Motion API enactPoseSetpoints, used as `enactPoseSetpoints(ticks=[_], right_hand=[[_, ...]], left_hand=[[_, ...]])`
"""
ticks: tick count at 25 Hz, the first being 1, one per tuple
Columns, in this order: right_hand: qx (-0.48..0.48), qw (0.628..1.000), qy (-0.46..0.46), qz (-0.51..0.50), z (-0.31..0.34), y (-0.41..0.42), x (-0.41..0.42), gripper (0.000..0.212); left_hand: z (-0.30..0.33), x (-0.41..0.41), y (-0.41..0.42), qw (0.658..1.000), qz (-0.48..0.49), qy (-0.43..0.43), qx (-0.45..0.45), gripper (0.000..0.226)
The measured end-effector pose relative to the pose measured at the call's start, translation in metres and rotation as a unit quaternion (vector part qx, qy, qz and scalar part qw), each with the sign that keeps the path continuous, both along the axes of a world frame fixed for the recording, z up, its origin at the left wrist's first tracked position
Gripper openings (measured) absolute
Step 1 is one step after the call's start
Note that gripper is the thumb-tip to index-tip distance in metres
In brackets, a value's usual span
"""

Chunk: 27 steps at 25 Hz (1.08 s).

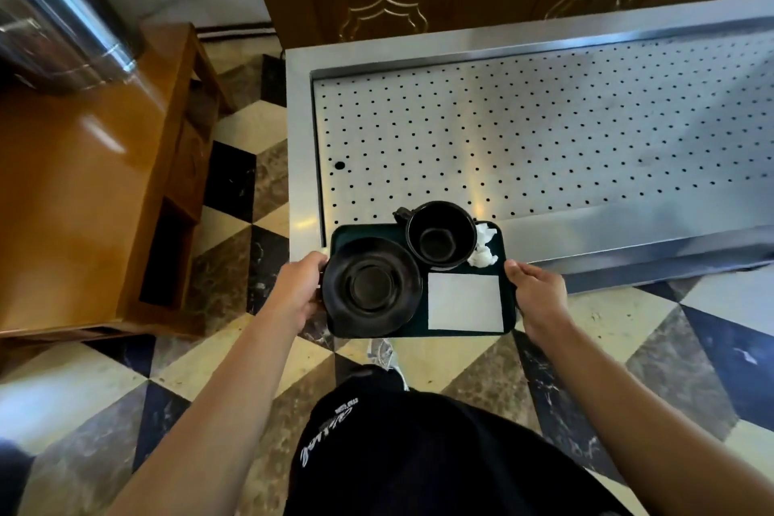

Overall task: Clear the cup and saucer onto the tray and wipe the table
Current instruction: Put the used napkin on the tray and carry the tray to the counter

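Head view, items as seen. Tray: dark, rectangular, carried by you at its two short ends; its far edge overlaps the near edge of the steel surface, whether it rests there or is held just above, you cannot tell. Left hand: your grip is closed round the tray's left end, thumb on top beside the saucer. Right hand: your grip is closed round the tray's right end, thumb lying along the rim. Saucer: black, on the left half of the tray, overhanging its left and near edges. Cup: black, upright, at the tray's far edge, touching the saucer's far-right rim, handle pointing left. Crumpled tissue: white, at the far right corner, just beside the cup. Flat napkin: white square at the near right corner. Steel surface: perforated, recessed panel. Wooden surface: to your left, carrying a steel urn. Chequered floor below.
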State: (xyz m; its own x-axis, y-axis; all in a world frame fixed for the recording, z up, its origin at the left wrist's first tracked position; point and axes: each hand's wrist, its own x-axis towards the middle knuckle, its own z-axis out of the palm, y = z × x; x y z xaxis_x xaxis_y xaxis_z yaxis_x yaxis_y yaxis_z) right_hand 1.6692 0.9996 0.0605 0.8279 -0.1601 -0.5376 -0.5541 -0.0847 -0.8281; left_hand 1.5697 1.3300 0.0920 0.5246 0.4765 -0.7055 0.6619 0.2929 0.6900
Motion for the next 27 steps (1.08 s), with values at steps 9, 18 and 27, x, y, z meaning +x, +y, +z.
enactPoseSetpoints(ticks=[9,18,27], right_hand=[[-0.037,0.999,0.006,-0.002,-0.006,0.054,0.116,0.025],[-0.059,0.994,0.069,0.056,-0.03,0.084,0.195,0.014],[-0.107,0.987,0.08,0.094,-0.051,0.089,0.221,0.022]], left_hand=[[-0.006,0.119,0.052,0.999,-0.007,0.028,-0.043,0.033],[-0.026,0.182,0.066,0.993,0.021,0.104,-0.048,0.058],[-0.043,0.202,0.063,0.985,0.052,0.154,-0.053,0.07]])
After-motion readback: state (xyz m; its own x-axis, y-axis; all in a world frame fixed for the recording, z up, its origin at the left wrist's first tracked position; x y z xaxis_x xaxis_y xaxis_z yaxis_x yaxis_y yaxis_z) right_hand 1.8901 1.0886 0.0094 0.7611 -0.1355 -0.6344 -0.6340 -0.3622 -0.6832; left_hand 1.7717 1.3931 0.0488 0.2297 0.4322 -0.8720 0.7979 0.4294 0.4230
